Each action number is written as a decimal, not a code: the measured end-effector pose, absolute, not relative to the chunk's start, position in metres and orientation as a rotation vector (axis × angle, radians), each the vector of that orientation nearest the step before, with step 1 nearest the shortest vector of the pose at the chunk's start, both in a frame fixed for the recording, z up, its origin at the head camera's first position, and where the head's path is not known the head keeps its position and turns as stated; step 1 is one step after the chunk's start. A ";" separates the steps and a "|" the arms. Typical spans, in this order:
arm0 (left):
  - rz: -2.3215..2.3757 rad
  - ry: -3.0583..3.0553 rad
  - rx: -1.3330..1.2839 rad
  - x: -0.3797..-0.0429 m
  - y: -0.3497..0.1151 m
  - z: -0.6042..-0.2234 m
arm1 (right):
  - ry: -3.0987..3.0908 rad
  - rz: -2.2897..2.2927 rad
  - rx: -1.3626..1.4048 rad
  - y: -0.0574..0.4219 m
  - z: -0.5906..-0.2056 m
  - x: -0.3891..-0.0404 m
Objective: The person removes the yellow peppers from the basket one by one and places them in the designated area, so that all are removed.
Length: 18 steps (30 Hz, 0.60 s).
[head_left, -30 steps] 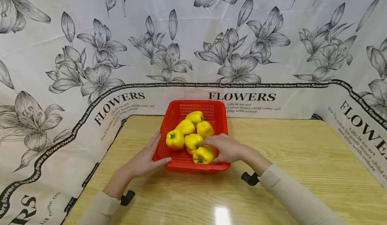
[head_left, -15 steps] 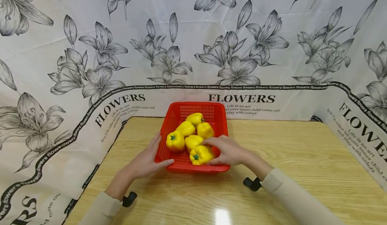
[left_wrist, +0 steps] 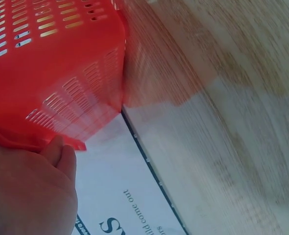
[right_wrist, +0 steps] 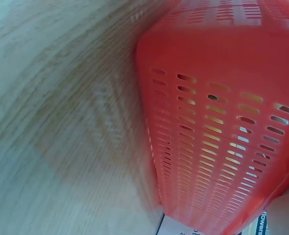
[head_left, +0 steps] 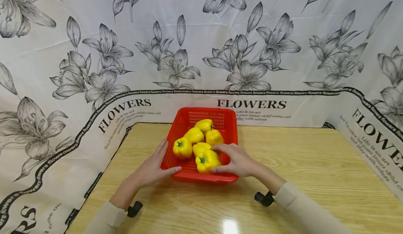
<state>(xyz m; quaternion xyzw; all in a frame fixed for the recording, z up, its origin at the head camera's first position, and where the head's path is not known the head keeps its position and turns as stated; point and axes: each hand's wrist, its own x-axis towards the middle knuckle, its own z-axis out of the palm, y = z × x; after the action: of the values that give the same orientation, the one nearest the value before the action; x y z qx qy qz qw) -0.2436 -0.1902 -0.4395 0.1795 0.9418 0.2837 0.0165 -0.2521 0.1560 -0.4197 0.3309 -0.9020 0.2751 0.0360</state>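
Watching from beside the table (head_left: 299, 164), I see the right hand (head_left: 235, 159) pinching the front pepper (head_left: 207, 161) between thumb and fingers, at the near right end of the red basket (head_left: 204, 177); the thumb sits low on the pepper and the fingertips reach over its upper side, though I can't tell whether its underside touches the basket floor; it looks smooth and round, so a light pinch could slip and let it roll; the pepper behind it (head_left: 200, 148) sits so close that a sideways push might shove it into the other four peppers (head_left: 182, 148), which seem to lie loose. The left hand (head_left: 153, 167) lies along the basket's left side, fingers fairly straight, thumb spread away onto the near rim; that looks more like steadying than a firm hold, so if the right hand's knuckles caught the edge, the basket could skid or turn on that shiny top; a hard press on the left corner might tip it, too.
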 end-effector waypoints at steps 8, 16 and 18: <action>0.901 2.932 0.593 -0.247 -0.190 -0.440 | -2.726 1.116 1.050 0.163 -0.413 -0.258; 0.910 2.937 0.596 -0.246 -0.191 -0.440 | -2.601 1.418 0.985 0.168 -0.405 -0.262; 0.906 2.938 0.598 -0.246 -0.192 -0.441 | -2.599 1.483 0.951 0.169 -0.403 -0.262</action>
<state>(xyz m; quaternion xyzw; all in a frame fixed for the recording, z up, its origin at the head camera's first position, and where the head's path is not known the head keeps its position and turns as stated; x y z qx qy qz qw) -0.2456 -0.1916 -0.4406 0.1909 0.9380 0.2892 0.0047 -0.2619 0.1693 -0.4028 0.3030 -0.8278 0.4722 0.0007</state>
